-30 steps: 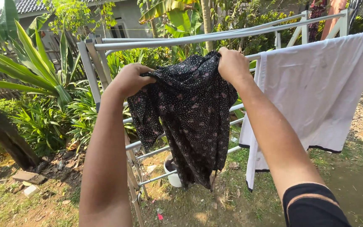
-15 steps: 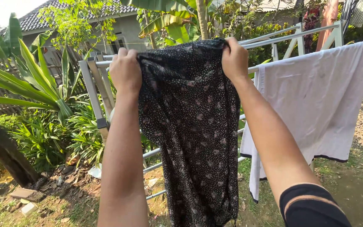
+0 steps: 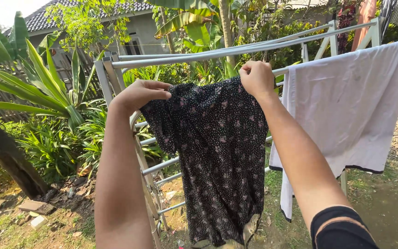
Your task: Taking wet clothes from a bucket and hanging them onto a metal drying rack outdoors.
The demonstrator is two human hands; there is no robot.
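A black garment with small pale flowers (image 3: 222, 157) hangs spread between my two hands in front of a metal drying rack (image 3: 194, 57). My left hand (image 3: 139, 94) grips its top left corner near the rack's left upright. Up at the right, my right hand (image 3: 256, 78) pinches the garment's top edge beside a rack rail. The cloth falls long and loose below my hands.
A white cloth with a dark hem (image 3: 351, 115) is draped over the rack on the right. Broad-leaved plants (image 3: 47, 92) and a tree trunk (image 3: 5, 157) stand at the left, with stones (image 3: 33, 212) on the ground. A house with a tiled roof (image 3: 93, 27) lies behind.
The garment was bunched, then lifted high and stretched out. Now both hands have come down and forward with it toward the rack rails.
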